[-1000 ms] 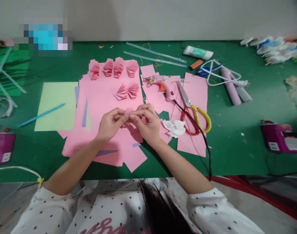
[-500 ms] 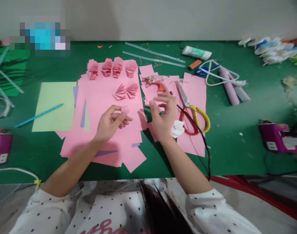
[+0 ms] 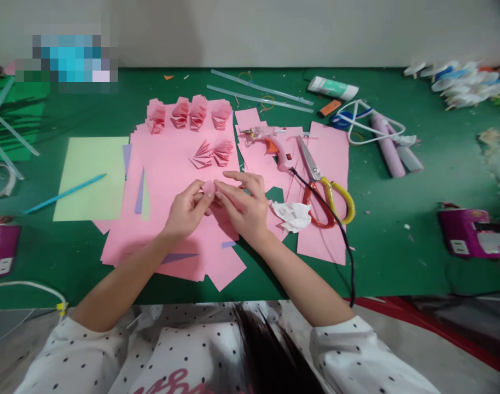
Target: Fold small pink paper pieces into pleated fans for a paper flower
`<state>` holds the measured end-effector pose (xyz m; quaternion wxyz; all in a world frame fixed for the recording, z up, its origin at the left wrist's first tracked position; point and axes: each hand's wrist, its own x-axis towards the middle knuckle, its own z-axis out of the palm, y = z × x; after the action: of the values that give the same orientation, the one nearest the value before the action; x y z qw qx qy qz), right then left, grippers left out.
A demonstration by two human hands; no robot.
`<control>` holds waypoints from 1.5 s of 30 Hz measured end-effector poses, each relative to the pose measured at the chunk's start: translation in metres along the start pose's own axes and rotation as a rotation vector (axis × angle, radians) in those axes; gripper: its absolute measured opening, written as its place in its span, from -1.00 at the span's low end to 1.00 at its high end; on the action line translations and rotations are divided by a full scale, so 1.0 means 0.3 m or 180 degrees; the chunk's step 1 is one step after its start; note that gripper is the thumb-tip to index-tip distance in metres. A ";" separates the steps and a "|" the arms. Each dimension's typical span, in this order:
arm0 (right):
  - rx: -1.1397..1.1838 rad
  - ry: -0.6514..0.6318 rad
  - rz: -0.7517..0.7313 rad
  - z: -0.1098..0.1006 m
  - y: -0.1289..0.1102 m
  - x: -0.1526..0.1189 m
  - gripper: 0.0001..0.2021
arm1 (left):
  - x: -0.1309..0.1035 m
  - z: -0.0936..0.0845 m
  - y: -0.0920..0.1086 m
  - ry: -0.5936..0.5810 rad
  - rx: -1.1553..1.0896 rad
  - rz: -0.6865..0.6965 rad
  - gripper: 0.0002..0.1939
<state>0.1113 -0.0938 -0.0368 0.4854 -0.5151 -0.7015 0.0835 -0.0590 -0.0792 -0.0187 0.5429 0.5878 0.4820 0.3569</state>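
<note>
In the head view, you've got both hands together over the middle of the desk [image 3: 391,246], a bit back from its near edge. Your left hand [image 3: 185,210] is in a narrow pinch on the small pink paper piece [image 3: 209,187], thumb against fingers. Your right hand [image 3: 246,210] meets it from the other side, thumb and forefinger pinching the right end, with the other fingers fanned loose. So that little piece sits between your fingertips, above the pink sheets [image 3: 174,156], and your fingers hide part of it

Toward the far edge of the desk you've got four folded pink pieces [image 3: 197,113] in a row on those sheets, plus two fanned pink pieces [image 3: 222,154] touching side by side just nearer to you

Right of your hands there's the crumpled white tissue [image 3: 293,216], then the scissors [image 3: 315,169] with blades pointing at the far edge, and the pink glue gun [image 3: 280,150], its black cord [image 3: 343,232] running down to the near edge. Over toward the left edge a blue pencil [image 3: 65,194] lies across the pale green sheet [image 3: 100,194]. Two clear sticks [image 3: 260,99] lie by the far edge, and a purple box [image 3: 465,232] sits by the right edge
</note>
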 end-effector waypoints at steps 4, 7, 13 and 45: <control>0.0071 0.0115 -0.0071 0.002 0.006 0.002 -0.78 | 0.002 0.004 0.002 -0.0046 0.0251 -0.0020 -0.51; 0.0210 0.0182 -0.0081 0.007 0.007 0.002 -0.80 | 0.003 0.003 0.002 -0.0054 0.0294 -0.0032 -0.50; 0.0532 0.0268 0.0017 0.014 -0.001 0.003 -0.82 | 0.002 0.000 -0.001 -0.0125 0.0330 0.0053 -0.54; 0.1074 0.0179 0.0183 0.004 -0.016 0.014 -0.89 | -0.008 0.006 0.014 -0.0272 0.0188 0.0332 -0.54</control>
<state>0.1074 -0.0922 -0.0319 0.5819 -0.4482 -0.6487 0.1994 -0.0572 -0.0816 -0.0146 0.5261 0.6426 0.4374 0.3448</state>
